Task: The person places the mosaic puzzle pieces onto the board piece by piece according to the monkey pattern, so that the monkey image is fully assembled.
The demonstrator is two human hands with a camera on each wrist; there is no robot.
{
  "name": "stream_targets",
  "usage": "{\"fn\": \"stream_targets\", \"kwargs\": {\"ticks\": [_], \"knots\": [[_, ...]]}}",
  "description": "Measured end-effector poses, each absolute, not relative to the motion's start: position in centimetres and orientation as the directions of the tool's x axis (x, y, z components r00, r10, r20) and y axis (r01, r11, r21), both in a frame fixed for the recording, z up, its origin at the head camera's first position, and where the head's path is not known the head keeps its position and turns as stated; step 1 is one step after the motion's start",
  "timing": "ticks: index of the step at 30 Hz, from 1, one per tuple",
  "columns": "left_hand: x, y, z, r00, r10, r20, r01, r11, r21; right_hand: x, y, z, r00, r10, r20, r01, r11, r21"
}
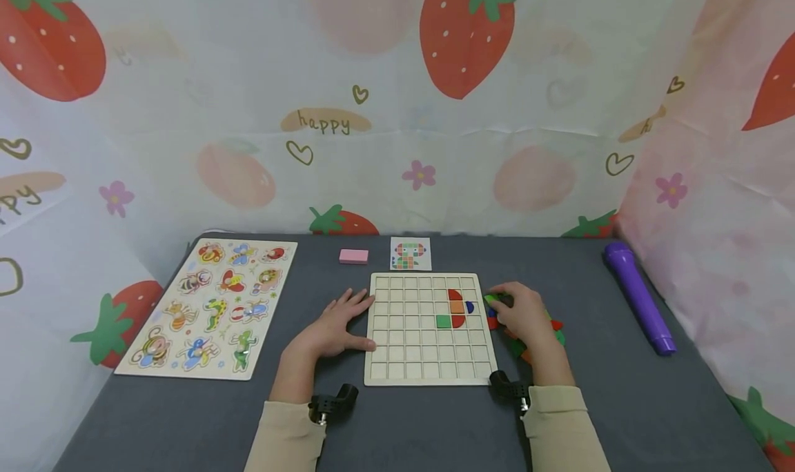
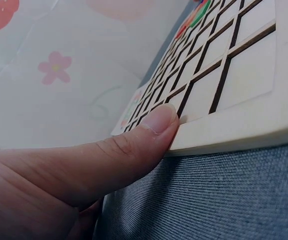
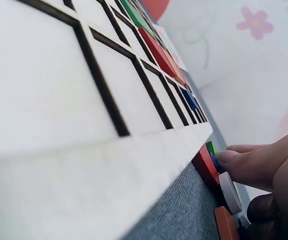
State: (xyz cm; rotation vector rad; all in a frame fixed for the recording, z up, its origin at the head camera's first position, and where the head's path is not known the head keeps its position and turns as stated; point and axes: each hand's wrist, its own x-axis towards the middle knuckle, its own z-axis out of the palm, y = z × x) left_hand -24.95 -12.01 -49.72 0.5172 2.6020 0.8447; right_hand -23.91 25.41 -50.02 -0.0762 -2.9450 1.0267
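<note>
Right of centre, could scatter loose pieces (image 1: pixel 493 323) by fumbling with a bent right hand (image 1: pixel 525 315) of indiscernible grip, while touching grid board (image 1: pixel 412 353) with splayed left hand (image 1: pixel 332 330).

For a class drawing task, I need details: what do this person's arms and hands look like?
The left hand and right hand are ungloved. The left sleeve and right sleeve are long, plain beige. Each wrist carries a black mount with a little shiny metal.
</note>
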Motion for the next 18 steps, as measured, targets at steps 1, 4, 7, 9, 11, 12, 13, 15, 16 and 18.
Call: {"fn": "stream_targets", "kwargs": {"ticks": [1,4,7,9,11,12,13,15,16,18], "knots": [[-25.0,-12.0,-49.7,-0.870,0.441,-0.220,0.229,0.757,0.612,-23.9,25.5,-50.0,-0.998,0.055,-0.003,0.045,0.786,-0.617],[-25.0,-11.9,-49.6,-0.870,0.438,-0.226,0.224,0.761,0.609,-23.8,25.8,-49.8,-0.998,0.063,-0.020,0.062,0.785,-0.616],[-24.9,-11.9,-49.4,-0.871,0.438,-0.224,0.224,0.758,0.612,-23.6,26.0,-49.5,-0.996,0.074,-0.041,0.083,0.779,-0.621],[-24.9,-11.9,-49.3,-0.871,0.439,-0.221,0.227,0.757,0.613,-23.5,26.3,-49.2,-0.996,0.075,-0.054,0.093,0.777,-0.623],[-24.9,-12.0,-49.3,-0.871,0.442,-0.216,0.230,0.754,0.615,-23.3,26.8,-49.0,-0.995,0.070,-0.066,0.096,0.777,-0.622],[-24.9,-12.0,-49.3,-0.871,0.442,-0.215,0.231,0.754,0.615,-23.1,27.1,-48.9,-0.995,0.063,-0.072,0.095,0.775,-0.624],[-24.9,-12.0,-49.3,-0.870,0.444,-0.214,0.233,0.753,0.615,-23.0,27.4,-48.8,-0.995,0.055,-0.078,0.092,0.775,-0.626],[-24.8,-12.0,-49.3,-0.868,0.447,-0.214,0.234,0.750,0.619,-22.8,28.0,-48.6,-0.996,0.026,-0.087,0.076,0.772,-0.631],[-24.8,-12.0,-49.3,-0.868,0.448,-0.215,0.233,0.749,0.621,-22.7,28.3,-48.6,-0.996,0.002,-0.091,0.059,0.773,-0.632],[-24.8,-12.0,-49.4,-0.868,0.449,-0.213,0.232,0.746,0.625,-22.6,28.6,-48.5,-0.993,-0.034,-0.111,0.045,0.767,-0.640]]}}
